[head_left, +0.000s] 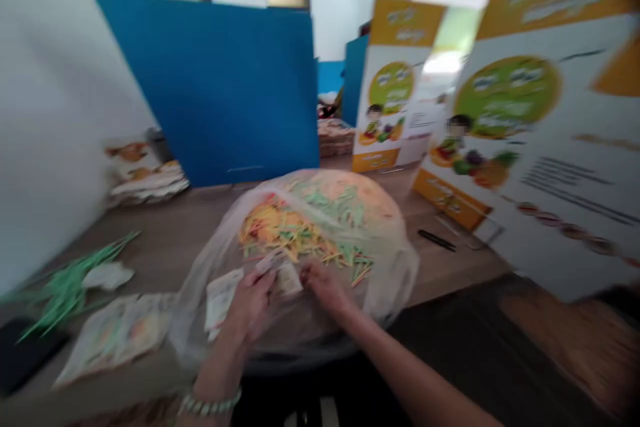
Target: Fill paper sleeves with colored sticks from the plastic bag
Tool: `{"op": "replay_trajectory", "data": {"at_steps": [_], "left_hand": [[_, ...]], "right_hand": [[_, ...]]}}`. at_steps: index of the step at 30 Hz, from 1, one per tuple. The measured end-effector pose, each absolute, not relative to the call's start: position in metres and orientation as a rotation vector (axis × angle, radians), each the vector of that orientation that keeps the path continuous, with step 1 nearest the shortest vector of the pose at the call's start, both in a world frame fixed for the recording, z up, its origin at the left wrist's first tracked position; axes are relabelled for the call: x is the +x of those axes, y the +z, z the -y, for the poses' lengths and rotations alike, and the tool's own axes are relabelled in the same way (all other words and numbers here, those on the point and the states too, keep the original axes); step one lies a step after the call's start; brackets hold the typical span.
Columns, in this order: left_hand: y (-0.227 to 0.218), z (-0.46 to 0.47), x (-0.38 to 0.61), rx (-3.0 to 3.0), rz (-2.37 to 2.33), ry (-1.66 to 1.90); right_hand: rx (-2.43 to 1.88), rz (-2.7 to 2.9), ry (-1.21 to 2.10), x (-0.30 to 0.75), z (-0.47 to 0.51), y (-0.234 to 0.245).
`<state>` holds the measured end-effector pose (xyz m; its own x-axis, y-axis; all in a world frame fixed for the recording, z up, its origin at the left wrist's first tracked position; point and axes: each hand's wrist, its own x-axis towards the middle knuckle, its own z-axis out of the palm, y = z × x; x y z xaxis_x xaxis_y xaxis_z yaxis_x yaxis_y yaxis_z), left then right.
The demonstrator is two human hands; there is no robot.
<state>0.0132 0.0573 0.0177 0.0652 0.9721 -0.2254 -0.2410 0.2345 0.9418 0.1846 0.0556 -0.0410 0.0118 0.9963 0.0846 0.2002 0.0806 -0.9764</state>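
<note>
In the head view, my left hand (256, 293) is closed on a small white printed packet (287, 276). My right hand (323, 285) is beside the packet's right edge with its fingers pinched together; blur hides what they hold, if anything. Both hands are inside the opening of a large clear plastic bag (403, 273) spread on the table. Behind them in the bag lie many thin strips (295, 233), yellow and orange at the left, green at the right. Another white packet (220, 297) lies just left of my left hand.
Green strips (75, 280) and a printed pouch sheet (120, 330) lie on the table (200, 220) at left. A blue board (225, 93) stands behind the bag. Two printed display boards (393, 87) stand at right, near a dark pen-like object (437, 240). Stacked packs (145, 177) sit back left.
</note>
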Motion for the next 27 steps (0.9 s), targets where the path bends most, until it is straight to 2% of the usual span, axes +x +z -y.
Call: {"op": "replay_trajectory", "data": {"at_steps": [5,10,19,27], "left_hand": [[0.002,-0.072,0.012,0.791,-1.134,1.11],[-0.004,-0.072,0.007,0.775,-1.161,1.161],[-0.012,-0.069,0.012,0.824,-1.038,1.012],[-0.022,-0.068,0.009,0.81,-1.027,0.975]], "right_hand": [[-1.22,1.361,1.06,0.192,-0.075,-0.036],[-1.258,1.594,0.903,0.189,-0.079,-0.035],[-1.4,1.847,0.691,0.201,-0.106,-0.038],[-1.422,1.52,0.812,0.21,-0.119,-0.054]]}}
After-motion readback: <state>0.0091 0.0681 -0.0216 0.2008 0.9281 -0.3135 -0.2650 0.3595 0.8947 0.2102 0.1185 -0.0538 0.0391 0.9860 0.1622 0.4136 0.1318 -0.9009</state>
